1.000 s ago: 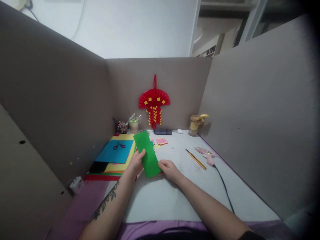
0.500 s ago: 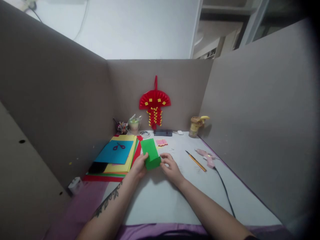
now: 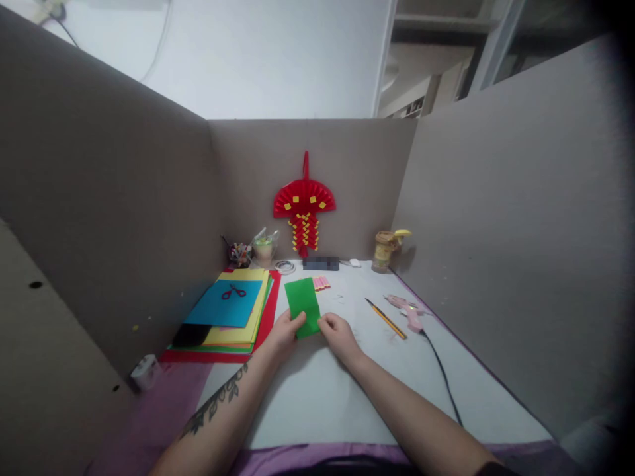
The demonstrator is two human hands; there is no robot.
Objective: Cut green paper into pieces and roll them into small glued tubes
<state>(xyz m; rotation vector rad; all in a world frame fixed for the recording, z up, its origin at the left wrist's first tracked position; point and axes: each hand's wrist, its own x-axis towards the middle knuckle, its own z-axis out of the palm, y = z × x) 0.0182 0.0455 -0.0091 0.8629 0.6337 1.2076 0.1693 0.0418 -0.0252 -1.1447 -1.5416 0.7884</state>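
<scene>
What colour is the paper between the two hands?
Plain green; the paper shows best in the head view.

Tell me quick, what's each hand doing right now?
Left hand: closed, holding the green paper, thumb on its front.
Right hand: closed, pinching the paper's edge near its lower right corner.

Looks dim and greyish between the panels (image 3: 496,225), brighter on the white wall (image 3: 272,59) above, with soft shadow on the tabletop (image 3: 342,403) below the green paper (image 3: 302,299), hazy fine detail, stretched edges, and blackness along the right.
</scene>
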